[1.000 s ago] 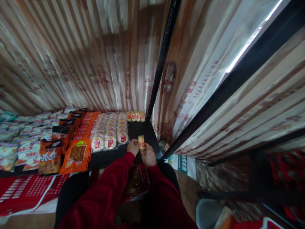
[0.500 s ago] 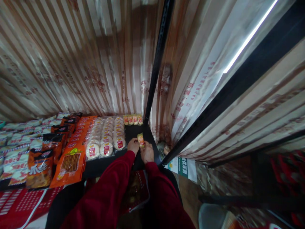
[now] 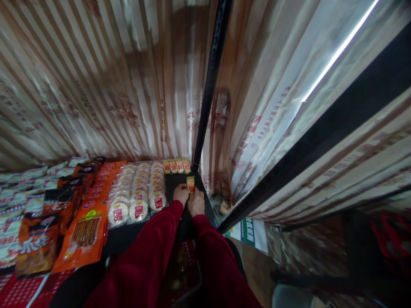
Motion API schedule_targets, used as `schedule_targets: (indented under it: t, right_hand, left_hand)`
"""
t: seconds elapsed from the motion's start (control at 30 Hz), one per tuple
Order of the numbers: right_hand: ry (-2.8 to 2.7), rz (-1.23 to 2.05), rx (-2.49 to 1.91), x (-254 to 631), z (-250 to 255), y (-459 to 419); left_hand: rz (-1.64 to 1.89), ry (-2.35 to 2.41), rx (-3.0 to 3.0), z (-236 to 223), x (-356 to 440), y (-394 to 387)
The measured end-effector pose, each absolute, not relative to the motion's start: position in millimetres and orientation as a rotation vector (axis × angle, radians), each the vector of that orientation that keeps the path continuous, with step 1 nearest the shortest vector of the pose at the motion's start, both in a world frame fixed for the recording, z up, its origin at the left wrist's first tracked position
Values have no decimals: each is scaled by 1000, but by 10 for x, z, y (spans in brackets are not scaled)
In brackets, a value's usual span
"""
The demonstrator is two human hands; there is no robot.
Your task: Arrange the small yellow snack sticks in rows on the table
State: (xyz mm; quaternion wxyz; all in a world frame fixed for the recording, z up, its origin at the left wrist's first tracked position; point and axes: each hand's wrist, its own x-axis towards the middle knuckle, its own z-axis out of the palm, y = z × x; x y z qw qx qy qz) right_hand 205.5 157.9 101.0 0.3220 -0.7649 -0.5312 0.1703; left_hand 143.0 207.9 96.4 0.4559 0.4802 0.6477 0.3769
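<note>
I had the left hand and right hand grasping a small yellow packet at their fingertips, its long axis pointing away from the body. Four similar packets lined up beyond; bagged white rounds lay left, a black post rose behind.

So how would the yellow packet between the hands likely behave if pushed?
The yellow packet is probably light: the right hand seems to pinch only its near end. It looks smoothly wrapped, so it may slide. Being longer than wide, it could tip if stood on end.
</note>
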Motion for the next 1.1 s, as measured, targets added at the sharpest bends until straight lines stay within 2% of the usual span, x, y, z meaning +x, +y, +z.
schedule_targets:
  t: [0.5,1.1]
  right_hand:
    - [-1364,340,-1931,2188,858,2050]
    - [-1315,286,-1787,2233,734,2436]
  left_hand:
    - [1098,1287,770,1113,1674,2368]
    - [1159,1135,828,1024,1778,2718]
